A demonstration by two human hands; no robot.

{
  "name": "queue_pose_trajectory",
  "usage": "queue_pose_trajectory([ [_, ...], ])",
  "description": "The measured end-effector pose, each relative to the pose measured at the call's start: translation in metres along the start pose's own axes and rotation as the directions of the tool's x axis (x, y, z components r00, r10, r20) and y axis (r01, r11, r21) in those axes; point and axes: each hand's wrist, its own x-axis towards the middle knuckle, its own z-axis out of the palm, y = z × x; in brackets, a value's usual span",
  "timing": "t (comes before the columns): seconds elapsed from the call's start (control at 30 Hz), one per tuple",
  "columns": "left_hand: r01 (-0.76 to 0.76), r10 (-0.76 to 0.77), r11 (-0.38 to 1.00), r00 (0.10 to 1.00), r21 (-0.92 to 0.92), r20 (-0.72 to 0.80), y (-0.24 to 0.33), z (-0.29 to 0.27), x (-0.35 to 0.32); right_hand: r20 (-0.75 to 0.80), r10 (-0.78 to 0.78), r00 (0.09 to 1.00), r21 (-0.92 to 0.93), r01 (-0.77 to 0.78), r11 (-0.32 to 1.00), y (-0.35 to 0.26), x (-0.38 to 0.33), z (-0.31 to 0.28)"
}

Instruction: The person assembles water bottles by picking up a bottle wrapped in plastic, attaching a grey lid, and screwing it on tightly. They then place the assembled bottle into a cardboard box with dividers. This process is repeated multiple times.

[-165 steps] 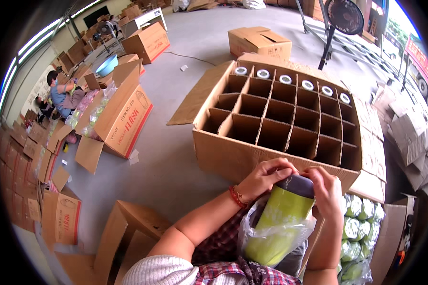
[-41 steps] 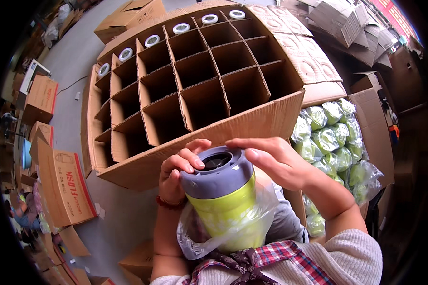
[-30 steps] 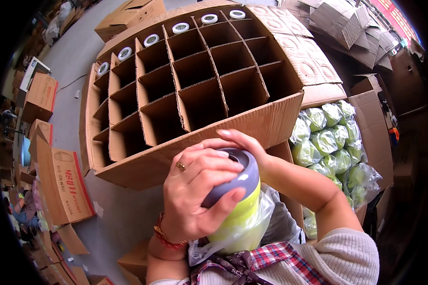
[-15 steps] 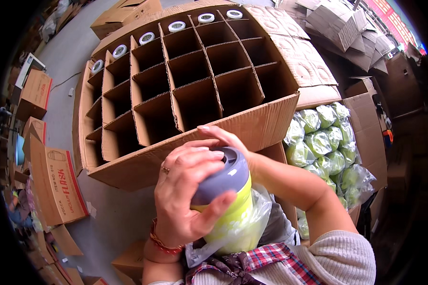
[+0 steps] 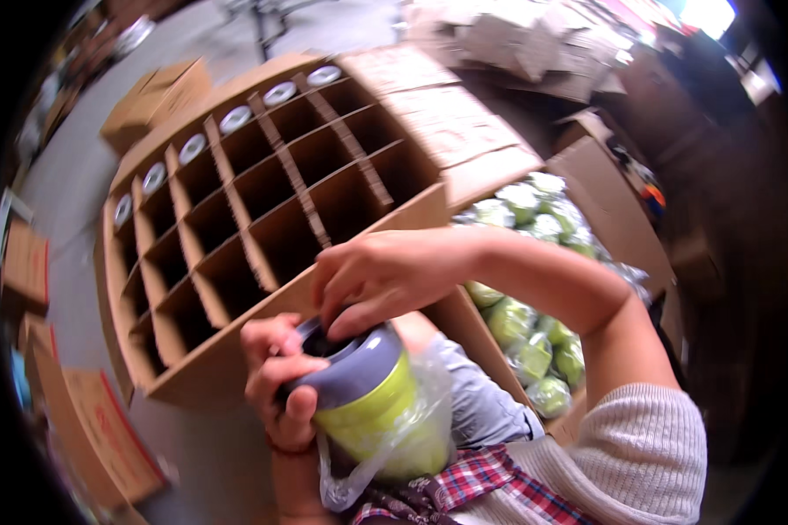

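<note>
A yellow-green flask [image 5: 365, 404] with a grey top [image 5: 359, 357] is tilted in front of my body. A clear plastic bag [image 5: 420, 420] hangs loosely around its lower part. My left hand [image 5: 276, 372] grips the grey top from the left, its fingers curled over the rim. Above it, my right hand [image 5: 385, 278] reaches down from the right, its bent fingertips inside the dark opening in the top. Whatever those fingers pinch, if anything, is hidden.
Just beyond the flask stands a large carton [image 5: 376, 232] with cardboard dividers; round white-rimmed tops [image 5: 235, 120] show in its far row. Right of it, a box holds several green bagged items [image 5: 512, 322]. Cartons [image 5: 114, 429] line the left, and flattened cardboard [image 5: 517, 39] lies at the back.
My right hand has moved from behind the flask to over its top, fingertips now in the opening. My left hand has slid to the top's left side. The whole view has shifted.
</note>
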Motion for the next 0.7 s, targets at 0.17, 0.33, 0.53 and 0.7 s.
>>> queue_pose_trajectory([
  [0.17,-0.18,0.181,0.976,0.983,0.124,-0.002,0.049,0.029,-0.008,0.206,0.164,0.965,-0.329,-0.089,0.94,-0.082,-0.007,-0.011],
  [0.33,-0.188,0.189,0.94,0.982,0.285,0.025,0.08,0.052,-0.026,0.121,0.036,0.992,-0.361,0.01,0.932,-0.096,-0.042,0.003],
  [0.53,-0.231,0.23,0.938,0.973,0.258,0.036,0.093,0.059,-0.04,0.05,0.088,0.995,-0.412,-0.06,0.909,-0.118,-0.059,0.018],
  [0.7,-0.123,0.104,0.947,0.991,0.298,0.078,0.073,0.061,-0.04,-0.014,0.387,0.922,-0.637,-0.306,0.707,-0.119,-0.057,0.021],
])
